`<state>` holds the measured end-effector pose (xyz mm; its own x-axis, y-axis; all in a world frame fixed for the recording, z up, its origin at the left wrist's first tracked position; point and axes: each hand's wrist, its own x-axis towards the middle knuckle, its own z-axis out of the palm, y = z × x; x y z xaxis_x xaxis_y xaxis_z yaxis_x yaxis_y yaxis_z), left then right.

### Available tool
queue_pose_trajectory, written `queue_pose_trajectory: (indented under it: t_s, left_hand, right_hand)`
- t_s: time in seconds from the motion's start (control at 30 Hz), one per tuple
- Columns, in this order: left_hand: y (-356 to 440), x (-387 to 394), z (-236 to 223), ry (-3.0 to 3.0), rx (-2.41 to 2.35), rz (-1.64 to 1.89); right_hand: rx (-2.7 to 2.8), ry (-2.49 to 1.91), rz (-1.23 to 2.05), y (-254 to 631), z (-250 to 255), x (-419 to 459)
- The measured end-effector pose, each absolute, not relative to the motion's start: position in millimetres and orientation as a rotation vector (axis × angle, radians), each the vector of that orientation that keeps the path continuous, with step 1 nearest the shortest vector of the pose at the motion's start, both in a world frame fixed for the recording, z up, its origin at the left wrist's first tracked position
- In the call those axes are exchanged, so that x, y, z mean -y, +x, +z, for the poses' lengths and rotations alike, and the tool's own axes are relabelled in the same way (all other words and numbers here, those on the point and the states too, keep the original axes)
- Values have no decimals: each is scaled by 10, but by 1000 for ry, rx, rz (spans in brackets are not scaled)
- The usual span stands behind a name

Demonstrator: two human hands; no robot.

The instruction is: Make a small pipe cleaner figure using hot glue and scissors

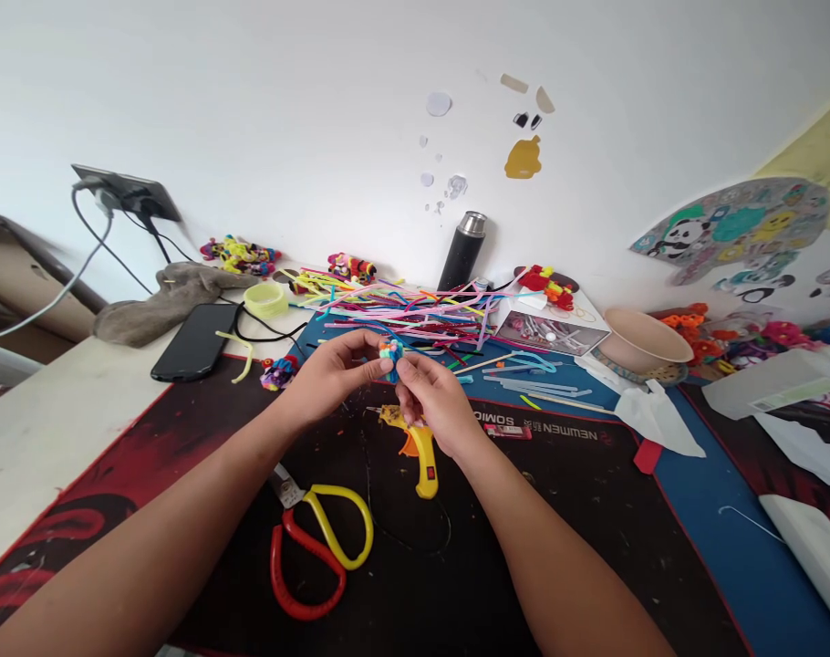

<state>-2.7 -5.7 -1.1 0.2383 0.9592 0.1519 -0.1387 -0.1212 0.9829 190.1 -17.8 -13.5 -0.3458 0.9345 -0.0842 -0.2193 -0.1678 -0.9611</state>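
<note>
My left hand (333, 370) and my right hand (432, 397) meet above the black desk mat (579, 511), both pinching a small multicoloured pipe-cleaner piece (390, 352) between their fingertips. Under my right hand lies a yellow glue gun (420, 447). Red and yellow scissors (319, 547) lie on the mat near my left forearm. A heap of coloured pipe cleaners (415, 315) spreads just beyond my hands.
A black phone (196, 340), a grey cloth (161, 301) and a wall socket (124, 190) with cables sit at the left. A black flask (462, 251) stands by the wall. A beige bowl (644, 342), white tissue (658, 415) and finished pipe-cleaner pieces (241, 255) lie around.
</note>
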Motion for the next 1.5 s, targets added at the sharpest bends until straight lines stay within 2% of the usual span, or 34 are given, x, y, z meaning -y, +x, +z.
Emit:
queue_pose_trajectory:
  t_s: [0.53, 0.83, 1.13, 1.5]
  left_hand:
    - [-38, 57, -9, 1334, -874, 1216]
    - [-89, -22, 40, 1084, -785, 1333]
    - [-114, -36, 54, 1096, -787, 1335]
    - [-86, -21, 53, 1183, -790, 1319]
  right_hand:
    - [1222, -959, 1627, 1924, -83, 162]
    - [1319, -1125, 1336, 2009, -7, 495]
    - [1748, -1681, 888, 2511, -125, 1123]
    - [2041, -1977, 481, 2350, -235, 945]
